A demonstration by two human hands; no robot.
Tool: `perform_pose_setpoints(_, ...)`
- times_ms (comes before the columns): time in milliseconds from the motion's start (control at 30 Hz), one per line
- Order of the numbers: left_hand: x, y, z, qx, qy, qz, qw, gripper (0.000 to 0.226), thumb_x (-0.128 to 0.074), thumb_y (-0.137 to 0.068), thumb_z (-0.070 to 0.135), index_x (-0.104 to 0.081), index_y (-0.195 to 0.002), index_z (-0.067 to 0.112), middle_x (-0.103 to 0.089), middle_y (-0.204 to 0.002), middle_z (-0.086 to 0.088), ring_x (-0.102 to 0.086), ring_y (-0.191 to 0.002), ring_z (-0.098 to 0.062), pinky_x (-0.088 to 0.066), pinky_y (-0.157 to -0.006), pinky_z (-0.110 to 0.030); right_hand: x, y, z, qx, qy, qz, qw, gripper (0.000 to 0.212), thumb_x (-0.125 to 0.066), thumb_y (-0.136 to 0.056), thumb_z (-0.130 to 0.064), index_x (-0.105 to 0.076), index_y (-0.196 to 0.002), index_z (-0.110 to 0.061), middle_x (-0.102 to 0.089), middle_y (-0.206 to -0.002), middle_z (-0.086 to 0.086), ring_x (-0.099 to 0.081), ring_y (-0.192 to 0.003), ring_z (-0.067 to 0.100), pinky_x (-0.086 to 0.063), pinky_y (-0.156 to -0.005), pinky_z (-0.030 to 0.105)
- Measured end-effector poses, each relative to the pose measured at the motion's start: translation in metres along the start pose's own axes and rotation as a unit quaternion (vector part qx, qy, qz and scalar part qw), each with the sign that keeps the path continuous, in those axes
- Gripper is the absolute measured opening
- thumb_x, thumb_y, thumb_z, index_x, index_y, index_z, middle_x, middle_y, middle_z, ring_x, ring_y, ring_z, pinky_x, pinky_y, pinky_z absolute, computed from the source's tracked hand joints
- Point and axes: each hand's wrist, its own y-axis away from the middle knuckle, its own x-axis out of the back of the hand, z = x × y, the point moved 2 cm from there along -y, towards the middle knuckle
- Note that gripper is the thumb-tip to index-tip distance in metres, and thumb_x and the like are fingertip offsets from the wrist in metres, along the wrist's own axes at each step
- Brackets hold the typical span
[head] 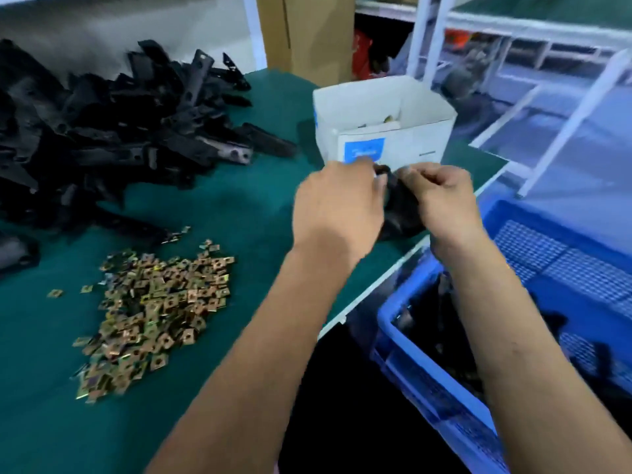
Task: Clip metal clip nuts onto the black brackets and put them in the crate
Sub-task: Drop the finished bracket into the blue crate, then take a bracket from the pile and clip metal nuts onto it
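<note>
Both hands, left hand (337, 203) and right hand (441, 200), pinch one black bracket (400, 208) between them above the green table (219, 213). Clip nuts (154, 316) lie heaped at left; the blue crate (513, 340) sits right.

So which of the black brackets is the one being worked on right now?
The black bracket gripped between the left hand and right hand, in front of the white box; the others lie untouched in the bracket pile.
</note>
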Motion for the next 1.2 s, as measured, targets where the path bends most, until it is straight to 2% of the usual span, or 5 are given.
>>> perform_pose_setpoints(300, -0.15, 0.034, 0.158, -0.191, 0.029, -0.156, 0.969, 0.018, -0.058, -0.099, 0.032, -0.068, -0.105, 0.017, -0.072, -0.103, -0.008, -0.07, -0.098, -0.031, -0.05, -0.076, -0.039, 0.195, 0.012, 0.164, -0.279, 0.139, 0.148, 0.939, 0.025, -0.068, -0.095, -0.011, -0.068, -0.07, -0.009, -0.05, -0.053, 0.006, -0.039, -0.037, 0.014, -0.031, -0.042, 0.02)
perform_pose_setpoints(600, -0.239, 0.092, 0.131, -0.05, 0.086, -0.408, 0.907, 0.027, -0.051, -0.105, 0.031, -0.068, -0.105, 0.01, -0.061, -0.113, -0.015, -0.062, -0.103, -0.038, -0.054, -0.082, -0.044, 0.223, 0.036, 0.2, -0.304, 0.247, 0.161, 0.906, 0.026, -0.071, -0.097, -0.025, -0.077, -0.088, -0.002, -0.07, -0.077, 0.013, -0.064, -0.073, 0.03, -0.047, -0.067, 0.036)
perform_pose_setpoints(733, -0.215, 0.072, 0.132, -0.031, 0.117, -0.345, 0.931, 0.022, -0.05, -0.103, 0.024, -0.067, -0.104, 0.011, -0.065, -0.113, -0.015, -0.063, -0.103, -0.039, -0.055, -0.084, -0.045, 0.189, 0.026, 0.176, -0.25, 0.304, 0.098, 0.914, 0.017, -0.069, -0.095, -0.022, -0.078, -0.086, -0.011, -0.076, -0.09, 0.014, -0.07, -0.097, 0.031, -0.053, -0.086, 0.037)
perform_pose_setpoints(933, -0.099, -0.002, 0.132, -0.109, 0.187, -0.077, 0.973, 0.01, -0.05, -0.098, 0.019, -0.059, -0.103, 0.018, -0.067, -0.099, -0.003, -0.063, -0.089, -0.032, -0.052, -0.074, -0.046, 0.139, -0.002, 0.082, -0.089, 0.308, 0.064, 0.945, 0.033, -0.063, -0.09, -0.02, -0.056, -0.059, -0.025, -0.055, -0.05, -0.014, -0.051, -0.055, 0.002, -0.033, -0.051, 0.014)
perform_pose_setpoints(1200, -0.003, -0.014, -0.009, 0.078, 0.335, 0.113, 0.932, 0.008, -0.057, -0.088, 0.015, -0.065, -0.087, 0.017, -0.066, -0.073, 0.01, -0.061, -0.065, -0.016, -0.054, -0.071, -0.042, -0.014, 0.002, -0.022, 0.125, 0.304, -0.104, 0.939, 0.037, -0.064, -0.089, -0.016, -0.047, -0.059, -0.031, -0.049, -0.051, -0.011, -0.047, -0.051, 0.002, -0.03, -0.052, 0.019)
